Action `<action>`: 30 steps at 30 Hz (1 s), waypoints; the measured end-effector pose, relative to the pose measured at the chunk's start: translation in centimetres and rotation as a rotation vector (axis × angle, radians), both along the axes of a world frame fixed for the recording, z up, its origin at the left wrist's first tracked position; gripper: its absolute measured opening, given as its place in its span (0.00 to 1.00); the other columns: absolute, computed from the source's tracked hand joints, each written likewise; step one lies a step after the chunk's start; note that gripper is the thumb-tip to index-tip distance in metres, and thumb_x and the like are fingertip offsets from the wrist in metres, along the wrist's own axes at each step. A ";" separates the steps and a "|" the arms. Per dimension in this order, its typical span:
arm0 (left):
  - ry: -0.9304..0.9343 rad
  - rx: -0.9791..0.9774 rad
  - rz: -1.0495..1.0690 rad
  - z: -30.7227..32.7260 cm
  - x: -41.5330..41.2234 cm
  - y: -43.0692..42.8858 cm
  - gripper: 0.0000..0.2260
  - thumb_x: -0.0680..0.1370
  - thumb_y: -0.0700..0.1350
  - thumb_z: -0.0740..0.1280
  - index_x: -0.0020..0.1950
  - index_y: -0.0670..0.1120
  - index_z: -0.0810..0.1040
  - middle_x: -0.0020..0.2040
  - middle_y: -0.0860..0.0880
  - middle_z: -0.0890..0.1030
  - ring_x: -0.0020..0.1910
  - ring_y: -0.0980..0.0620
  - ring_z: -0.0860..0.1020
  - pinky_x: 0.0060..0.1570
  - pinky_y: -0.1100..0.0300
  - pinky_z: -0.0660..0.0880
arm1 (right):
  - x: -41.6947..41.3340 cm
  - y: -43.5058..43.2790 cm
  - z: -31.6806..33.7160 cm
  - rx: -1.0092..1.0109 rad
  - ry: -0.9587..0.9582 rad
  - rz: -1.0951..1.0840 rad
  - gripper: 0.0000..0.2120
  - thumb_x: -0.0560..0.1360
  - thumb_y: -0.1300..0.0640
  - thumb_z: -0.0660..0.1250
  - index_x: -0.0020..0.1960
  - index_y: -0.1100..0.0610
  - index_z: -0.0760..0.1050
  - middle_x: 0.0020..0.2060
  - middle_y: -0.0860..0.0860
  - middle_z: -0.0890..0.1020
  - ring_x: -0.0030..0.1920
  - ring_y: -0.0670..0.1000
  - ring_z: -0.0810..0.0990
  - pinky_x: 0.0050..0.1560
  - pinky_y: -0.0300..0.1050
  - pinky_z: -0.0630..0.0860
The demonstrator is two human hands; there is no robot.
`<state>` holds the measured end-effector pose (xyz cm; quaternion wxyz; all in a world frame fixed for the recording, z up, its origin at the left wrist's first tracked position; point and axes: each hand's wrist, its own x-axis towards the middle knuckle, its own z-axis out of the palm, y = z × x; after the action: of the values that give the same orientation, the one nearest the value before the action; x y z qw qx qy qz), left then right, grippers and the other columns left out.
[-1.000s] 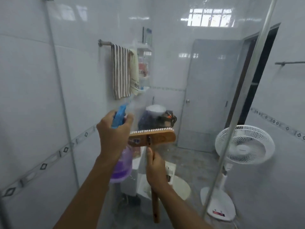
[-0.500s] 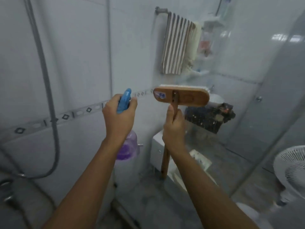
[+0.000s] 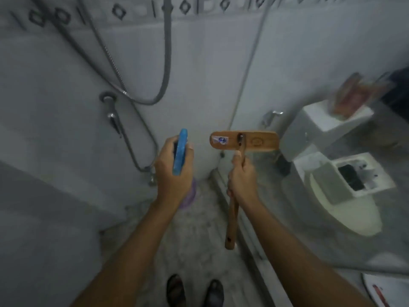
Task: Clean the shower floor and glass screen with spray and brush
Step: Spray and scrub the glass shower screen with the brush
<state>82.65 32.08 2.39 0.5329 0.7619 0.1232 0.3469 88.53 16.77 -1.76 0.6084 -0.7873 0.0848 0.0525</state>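
Left hand grasps spray bottle, fingers clenched around neck, nozzle aimed down at shower floor, probably ready to wet it. Right hand clenched on brush handle; head held raised near corner beside glass screen.

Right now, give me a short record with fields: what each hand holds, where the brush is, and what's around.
left hand: grips the spray bottle, blue trigger head on top, purple body below
right hand: grips the brush by its wooden handle, just under the head
brush position: held in the air, head level, clear of the shower floor
surroundings: shower hose on the tiled wall ahead; toilet to the right
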 end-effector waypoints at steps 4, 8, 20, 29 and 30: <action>0.168 0.020 0.076 -14.9 -4.3 4.3 0.08 0.82 0.45 0.64 0.55 0.40 0.76 0.40 0.46 0.77 0.37 0.52 0.76 0.37 0.58 0.73 | -3.1 4.8 -14.0 -0.051 0.174 0.212 0.10 0.82 0.46 0.62 0.50 0.52 0.67 0.30 0.52 0.72 0.22 0.46 0.70 0.21 0.41 0.70; 0.315 -0.053 0.164 -30.5 -7.9 8.1 0.12 0.82 0.49 0.64 0.58 0.42 0.76 0.41 0.49 0.77 0.37 0.57 0.76 0.38 0.62 0.73 | -5.2 8.2 -29.5 -0.133 0.286 0.340 0.10 0.82 0.47 0.62 0.53 0.54 0.69 0.31 0.52 0.74 0.23 0.45 0.71 0.23 0.41 0.69; 0.507 -0.071 0.177 -67.5 -12.2 13.1 0.20 0.80 0.57 0.65 0.60 0.41 0.75 0.50 0.46 0.78 0.47 0.48 0.77 0.49 0.52 0.77 | -8.9 12.4 -68.5 -0.429 0.347 0.487 0.13 0.84 0.46 0.57 0.54 0.56 0.71 0.36 0.51 0.78 0.34 0.50 0.78 0.33 0.50 0.75; 0.594 0.018 0.184 -81.8 -13.6 13.8 0.24 0.79 0.57 0.68 0.62 0.37 0.74 0.52 0.42 0.76 0.51 0.43 0.76 0.52 0.52 0.75 | -10.4 14.8 -83.7 -0.427 0.299 0.533 0.18 0.82 0.39 0.54 0.56 0.53 0.72 0.47 0.51 0.80 0.46 0.52 0.81 0.47 0.56 0.80; 0.602 0.019 0.175 -82.3 -13.7 13.8 0.23 0.79 0.56 0.68 0.62 0.38 0.73 0.52 0.42 0.76 0.51 0.43 0.76 0.52 0.52 0.76 | -10.6 15.0 -84.4 -0.426 0.296 0.526 0.19 0.82 0.39 0.54 0.57 0.53 0.72 0.49 0.51 0.79 0.48 0.52 0.80 0.49 0.56 0.80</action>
<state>68.94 45.89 -79.91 0.4335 0.8219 0.3372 0.1512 77.95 31.72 -86.21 0.3777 -0.8751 -0.0245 0.3014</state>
